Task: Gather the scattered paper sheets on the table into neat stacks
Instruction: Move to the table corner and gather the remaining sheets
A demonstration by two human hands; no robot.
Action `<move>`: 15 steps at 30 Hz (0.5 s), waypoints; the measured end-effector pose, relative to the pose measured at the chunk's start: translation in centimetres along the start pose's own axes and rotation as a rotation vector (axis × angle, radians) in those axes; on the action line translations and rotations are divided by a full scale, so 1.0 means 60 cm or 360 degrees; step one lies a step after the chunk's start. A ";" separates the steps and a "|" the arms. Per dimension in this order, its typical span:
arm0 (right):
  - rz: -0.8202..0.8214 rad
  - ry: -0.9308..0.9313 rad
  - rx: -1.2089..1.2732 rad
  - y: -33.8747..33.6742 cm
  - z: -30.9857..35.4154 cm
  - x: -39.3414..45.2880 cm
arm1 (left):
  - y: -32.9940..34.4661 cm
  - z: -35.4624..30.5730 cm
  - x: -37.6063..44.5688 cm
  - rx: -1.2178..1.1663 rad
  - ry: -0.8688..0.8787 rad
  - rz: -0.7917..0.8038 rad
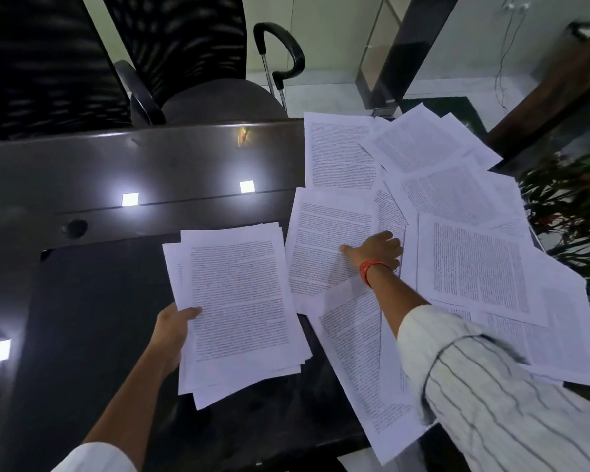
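Observation:
My left hand [171, 330] grips a loose stack of printed sheets [239, 308] by its left edge, thumb on top, held over the dark table [92, 301]. My right hand [377, 250] reaches out and rests on a printed sheet [321, 240] among the scattered sheets [457, 233] that cover the table's right side; its fingers curl down onto the paper, thumb stretched left. Several sheets overlap at different angles, and one long sheet [358, 362] hangs over the near edge under my right arm.
A black office chair [198, 63] stands behind the table's far edge, with a walking-stick handle [280, 46] beside it. A cable hole [74, 228] sits in the raised back shelf. Green and red plant leaves [576, 216] crowd the right side. Ceiling lights reflect on the glossy top.

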State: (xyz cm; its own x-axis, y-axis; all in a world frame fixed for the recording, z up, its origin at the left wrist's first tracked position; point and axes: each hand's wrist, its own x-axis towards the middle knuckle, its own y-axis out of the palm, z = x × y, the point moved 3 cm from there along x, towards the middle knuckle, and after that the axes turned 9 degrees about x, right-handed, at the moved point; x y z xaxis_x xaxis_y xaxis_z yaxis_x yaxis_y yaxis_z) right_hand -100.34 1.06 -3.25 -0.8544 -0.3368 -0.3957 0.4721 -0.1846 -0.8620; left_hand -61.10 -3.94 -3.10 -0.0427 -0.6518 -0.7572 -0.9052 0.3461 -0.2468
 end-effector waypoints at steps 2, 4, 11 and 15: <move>0.0052 0.0046 0.0101 0.005 0.008 0.002 | 0.003 -0.004 0.002 0.0002 -0.0034 -0.0034; 0.0140 0.0068 0.0233 0.010 0.013 0.006 | 0.006 -0.006 0.002 0.0005 -0.0059 -0.0056; 0.0338 -0.0355 0.1267 -0.007 0.072 -0.038 | 0.007 -0.016 -0.012 -0.0001 -0.0027 -0.0024; 0.0296 -0.0541 0.1811 -0.066 0.143 -0.054 | 0.008 -0.021 -0.020 -0.0009 -0.0043 -0.0022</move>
State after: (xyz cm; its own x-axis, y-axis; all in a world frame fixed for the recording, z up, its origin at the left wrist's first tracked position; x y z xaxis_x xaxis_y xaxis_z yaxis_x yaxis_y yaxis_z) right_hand -97.58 -5.00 4.17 -0.7324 -0.6398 -0.2330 0.6498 -0.7590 0.0411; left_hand -61.98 -3.85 -1.57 -0.0191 -0.6378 -0.7700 -0.9080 0.3334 -0.2536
